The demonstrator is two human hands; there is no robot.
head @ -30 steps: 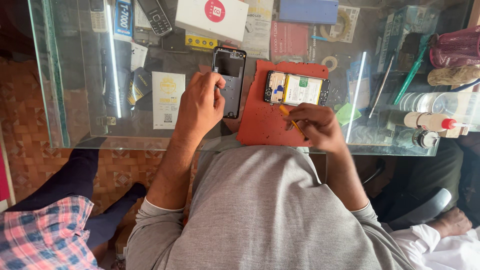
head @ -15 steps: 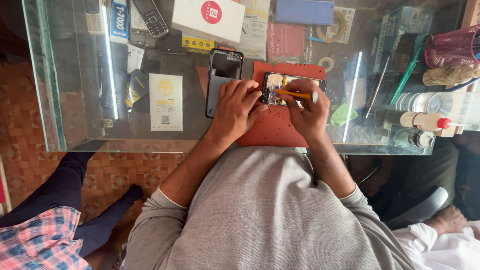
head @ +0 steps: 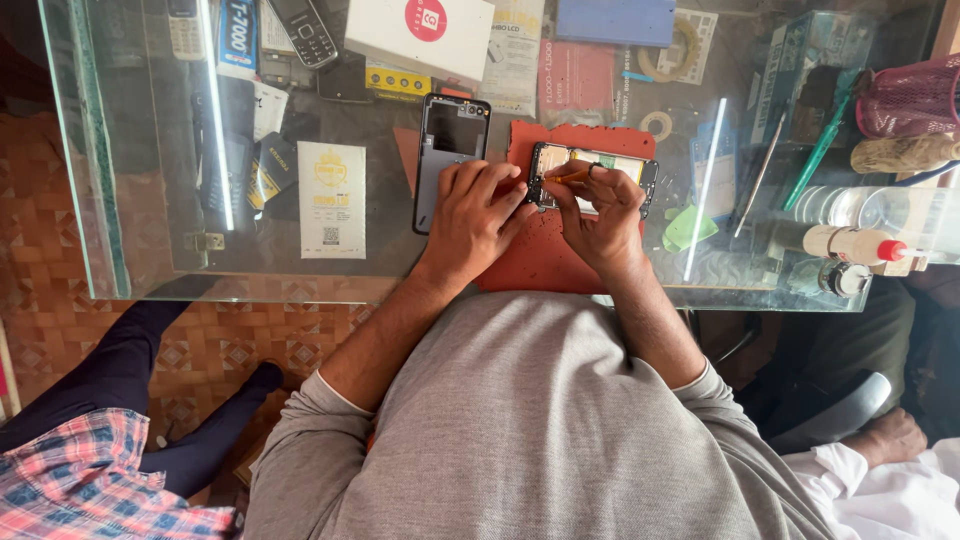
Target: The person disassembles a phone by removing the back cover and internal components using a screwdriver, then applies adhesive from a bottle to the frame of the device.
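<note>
Looking down on a glass counter point(head: 150, 240), with an orange work mat point(head: 545, 250) lying near its front edge as the landmark

Lying across the far end of the mat: an opened phone point(head: 620, 165) with its innards showing, partly hidden under fingers

Pressing down at the phone's left end: the left hand point(head: 472, 215), fingers curled and bracing the frame rather than lifting it

Pinching a thin orange tool point(head: 572, 176): the right hand point(head: 600, 215), holding the tip against the phone's upper left corner (too small to tell exactly which part)

Lying just left of the mat, touching the left hand's fingers: a dark phone back cover point(head: 450, 150), inner side up

Resting beyond the mat: a white box point(head: 420, 35)

Standing well to the right of the mat: a white bottle with red cap point(head: 850, 245) and a green-handled tool point(head: 822, 140)
</note>
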